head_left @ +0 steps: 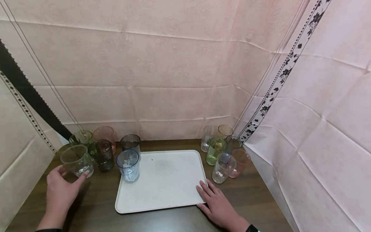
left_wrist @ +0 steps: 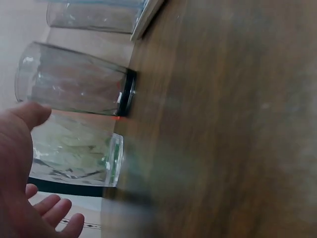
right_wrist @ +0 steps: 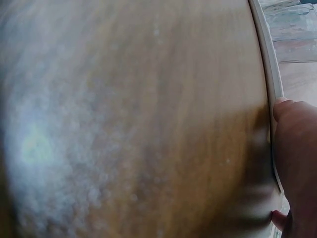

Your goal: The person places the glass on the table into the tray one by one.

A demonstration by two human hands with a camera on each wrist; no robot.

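Observation:
My left hand [head_left: 62, 187] reaches toward a clear glass [head_left: 77, 161] at the left of the table, thumb and fingers spread on either side of its lower part. In the left wrist view, a gap separates the thumb and fingers of that hand [left_wrist: 25, 163], with the glass [left_wrist: 74, 153] beyond them; contact cannot be told. My right hand [head_left: 215, 204] rests at the near right corner of a white tray [head_left: 168, 180], fingers extended along its side and thumb at the front edge. A blue glass [head_left: 128, 166] stands on the tray's left side.
Near the left hand stand a dark grey glass [head_left: 102, 156], a green glass [head_left: 81, 138] and a pink glass [head_left: 105, 133]. Another grey glass [head_left: 131, 142] is behind the blue one. Several glasses, including a green one [head_left: 215, 151] and a clear one [head_left: 223, 169], cluster right of the tray.

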